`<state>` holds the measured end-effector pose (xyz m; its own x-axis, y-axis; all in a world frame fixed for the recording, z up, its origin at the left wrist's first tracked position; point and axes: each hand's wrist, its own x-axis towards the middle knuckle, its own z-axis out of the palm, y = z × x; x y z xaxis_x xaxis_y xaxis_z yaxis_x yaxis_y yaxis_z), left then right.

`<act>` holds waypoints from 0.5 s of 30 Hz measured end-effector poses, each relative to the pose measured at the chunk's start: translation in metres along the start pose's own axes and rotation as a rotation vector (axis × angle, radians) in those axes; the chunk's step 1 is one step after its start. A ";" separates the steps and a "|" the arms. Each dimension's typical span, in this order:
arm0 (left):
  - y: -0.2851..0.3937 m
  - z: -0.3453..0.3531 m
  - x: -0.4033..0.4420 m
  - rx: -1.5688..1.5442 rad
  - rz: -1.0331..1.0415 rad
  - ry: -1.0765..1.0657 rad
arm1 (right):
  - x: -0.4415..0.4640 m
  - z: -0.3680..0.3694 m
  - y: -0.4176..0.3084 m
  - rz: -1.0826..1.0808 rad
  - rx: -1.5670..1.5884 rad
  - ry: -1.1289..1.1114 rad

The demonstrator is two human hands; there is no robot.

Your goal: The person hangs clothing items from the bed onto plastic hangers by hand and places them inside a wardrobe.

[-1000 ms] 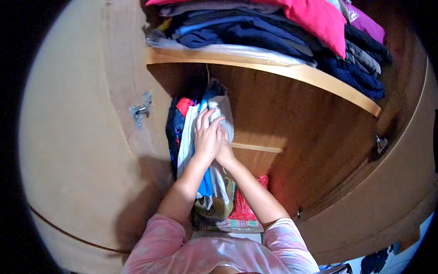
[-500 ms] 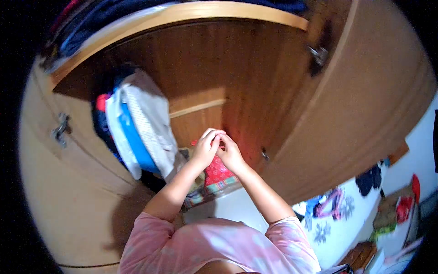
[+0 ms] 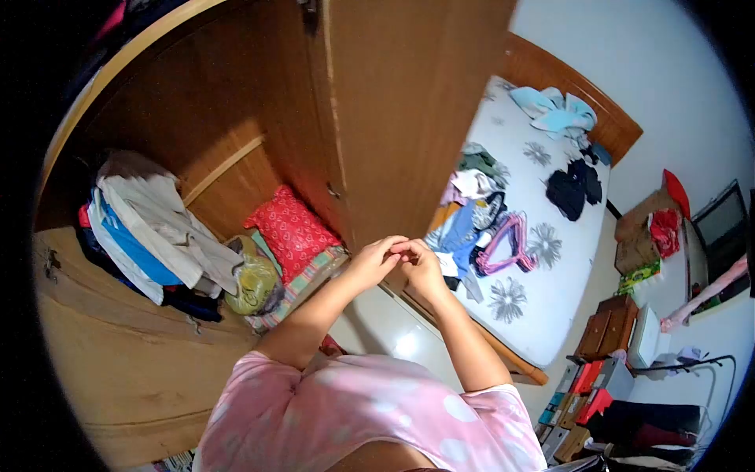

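My left hand [image 3: 373, 263] and my right hand [image 3: 423, 269] meet in front of my chest, fingers bent and fingertips touching. No object shows between them. Behind them stands a brown wardrobe door [image 3: 401, 118], swung open. Inside the wardrobe, to the left, hang a white garment [image 3: 157, 220] and a blue one [image 3: 141, 248]. A red pillow with hearts [image 3: 292, 234] lies at the wardrobe's bottom on folded striped cloth [image 3: 303, 295]. Beside it sits a yellowish plastic bag [image 3: 253, 279].
To the right, a bed [image 3: 562, 307] bears piled clothes [image 3: 468, 224], pink and purple hangers [image 3: 507, 245], dark clothing [image 3: 574, 189] and a light blue cloth [image 3: 554, 110]. A cardboard box [image 3: 635, 228], a wooden drawer unit [image 3: 605, 326] and stacked shoe boxes [image 3: 574, 397] stand along the wall.
My view has swung to the right, bringing the bed and room into sight. The wardrobe's contents now sit further left. My hands stay together, fingertips touching.
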<state>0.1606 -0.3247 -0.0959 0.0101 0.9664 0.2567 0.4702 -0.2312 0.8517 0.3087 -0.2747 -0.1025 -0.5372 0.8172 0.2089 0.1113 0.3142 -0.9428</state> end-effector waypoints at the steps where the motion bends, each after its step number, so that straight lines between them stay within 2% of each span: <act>1: 0.009 0.020 0.002 0.027 0.024 -0.027 | -0.015 -0.022 0.002 0.021 -0.041 0.014; 5: 0.030 0.098 0.014 -0.020 0.057 -0.176 | -0.070 -0.096 0.039 0.070 -0.150 0.178; 7: 0.044 0.131 0.021 0.007 0.064 -0.261 | -0.095 -0.133 0.035 0.176 -0.160 0.226; 10: 0.045 0.181 0.035 0.027 0.172 -0.337 | -0.126 -0.180 0.051 0.232 -0.170 0.340; 15: 0.037 0.241 0.065 0.040 0.163 -0.515 | -0.165 -0.234 0.087 0.306 -0.127 0.543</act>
<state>0.3910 -0.2436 -0.1576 0.5126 0.8505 0.1182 0.4592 -0.3878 0.7992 0.6023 -0.2688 -0.1584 0.0312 0.9972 0.0680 0.3087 0.0551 -0.9496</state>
